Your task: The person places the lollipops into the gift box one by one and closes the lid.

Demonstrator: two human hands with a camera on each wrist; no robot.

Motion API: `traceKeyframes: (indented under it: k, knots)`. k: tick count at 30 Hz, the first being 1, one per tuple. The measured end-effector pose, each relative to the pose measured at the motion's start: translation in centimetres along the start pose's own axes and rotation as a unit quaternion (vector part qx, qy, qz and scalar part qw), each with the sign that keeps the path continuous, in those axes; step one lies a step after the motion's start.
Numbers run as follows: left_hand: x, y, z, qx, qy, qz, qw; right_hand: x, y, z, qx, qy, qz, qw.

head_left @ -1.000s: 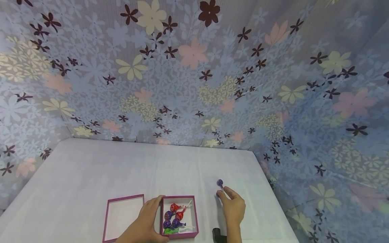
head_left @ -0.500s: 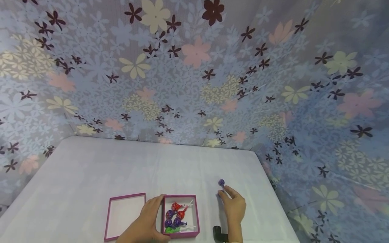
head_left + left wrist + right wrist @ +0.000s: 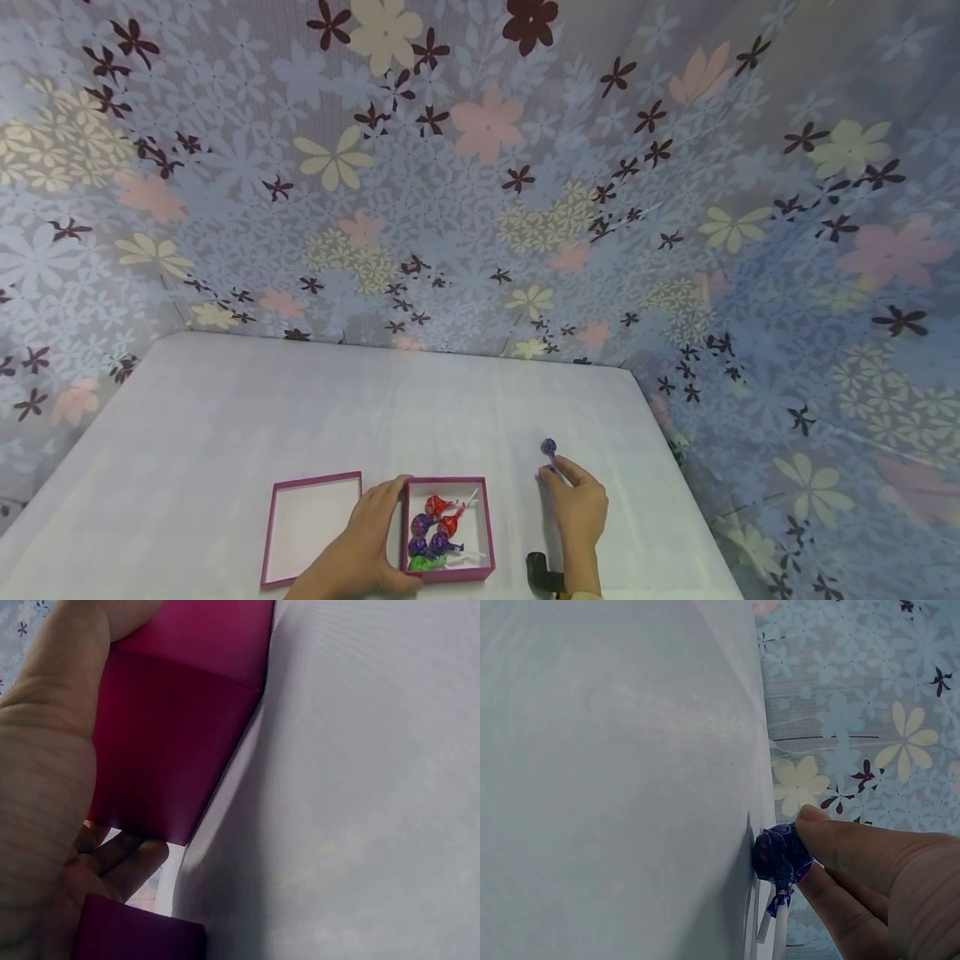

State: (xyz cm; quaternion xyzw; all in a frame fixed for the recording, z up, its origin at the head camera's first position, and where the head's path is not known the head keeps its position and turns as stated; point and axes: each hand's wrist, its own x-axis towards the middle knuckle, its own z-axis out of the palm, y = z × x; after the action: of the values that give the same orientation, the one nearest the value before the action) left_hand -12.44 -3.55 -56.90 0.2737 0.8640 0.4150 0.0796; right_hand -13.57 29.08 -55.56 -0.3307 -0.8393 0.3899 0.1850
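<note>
My left hand (image 3: 363,533) grips a square pink-edged box (image 3: 490,525) by its left side, thumb at the near corner and fingers at the far one. Red, purple and green wrapped lollipops (image 3: 447,525) lie inside the box. In the left wrist view the fingers (image 3: 142,866) bend round the end of the box's magenta outer wall (image 3: 169,742). To the right of the box, my right hand (image 3: 579,508) pinches a purple-wrapped lollipop (image 3: 778,855) between thumb and fingers, close over the table. Its round head (image 3: 549,447) shows ahead of the fingertips in the head view.
Left of the box lies a shallow pink-edged lid (image 3: 315,525), white side up, partly behind the left forearm. A black curved object (image 3: 537,572) is beside the right wrist. The white table (image 3: 337,400) ends at floral curtains (image 3: 420,208) behind and at the sides.
Both hands keep almost the same place and grip, on the box and the purple lollipop. The head view has shifted slightly, and less of the lollipop's white stick shows at the right fingers.
</note>
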Motion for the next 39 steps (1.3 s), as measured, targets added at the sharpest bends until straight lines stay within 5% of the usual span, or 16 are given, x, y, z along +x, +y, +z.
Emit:
traceKeyframes:
  k: [22, 39]
  knots:
    - [0.28, 0.43, -0.46, -0.015, -0.026, -0.032, 0.9990, -0.29, -0.06, -0.48, -0.040, -0.004, 0.017, 0.999]
    - [0.08, 0.45, -0.20, -0.002, -0.009, -0.015, 0.9999, -0.38, 0.27, -0.59, -0.074, -0.003, 0.004, 0.997]
